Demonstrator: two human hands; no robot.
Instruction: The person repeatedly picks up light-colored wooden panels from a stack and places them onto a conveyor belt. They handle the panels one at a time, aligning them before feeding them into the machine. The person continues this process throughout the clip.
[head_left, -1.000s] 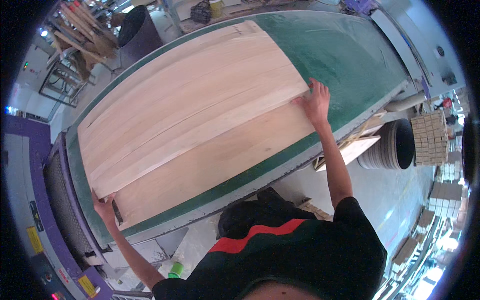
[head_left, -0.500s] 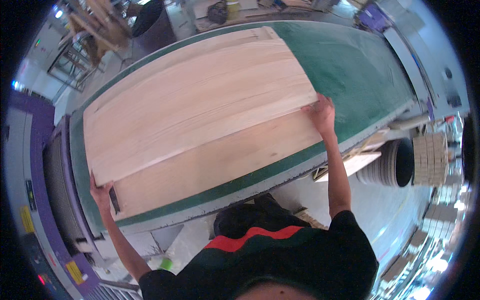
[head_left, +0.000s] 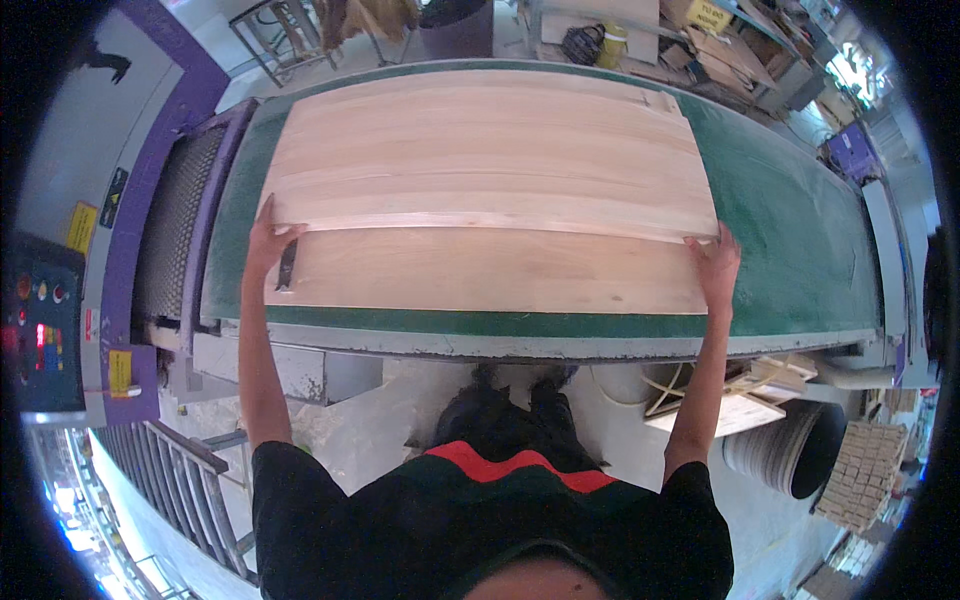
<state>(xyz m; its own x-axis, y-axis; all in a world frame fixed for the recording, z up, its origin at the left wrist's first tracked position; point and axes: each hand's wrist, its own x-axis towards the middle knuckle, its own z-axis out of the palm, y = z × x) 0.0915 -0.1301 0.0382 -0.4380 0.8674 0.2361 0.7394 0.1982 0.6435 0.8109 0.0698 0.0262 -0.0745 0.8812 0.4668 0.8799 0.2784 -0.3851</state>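
Note:
A wide pale wooden panel (head_left: 490, 150) lies on top of a second wooden panel (head_left: 480, 270) on a green belt surface (head_left: 790, 220). The lower panel shows as a strip along the near side, with a dark mark (head_left: 287, 265) at its left end. My left hand (head_left: 268, 240) grips the upper panel's near left corner, thumb on the near edge. At the near right corner, my right hand (head_left: 715, 262) holds the same panel in a similar way. Whether the upper panel rests fully on the lower one, I cannot tell.
A purple and grey machine with a control panel (head_left: 45, 330) stands at the left, its opening at the belt's end. Another machine part (head_left: 885, 260) is at the right. Below the table's right side are wooden pieces (head_left: 740, 400) and a round bin (head_left: 790, 450).
My view has turned, so the table and panels now appear level rather than slanted. Both hands keep hold of the upper panel's near corners.

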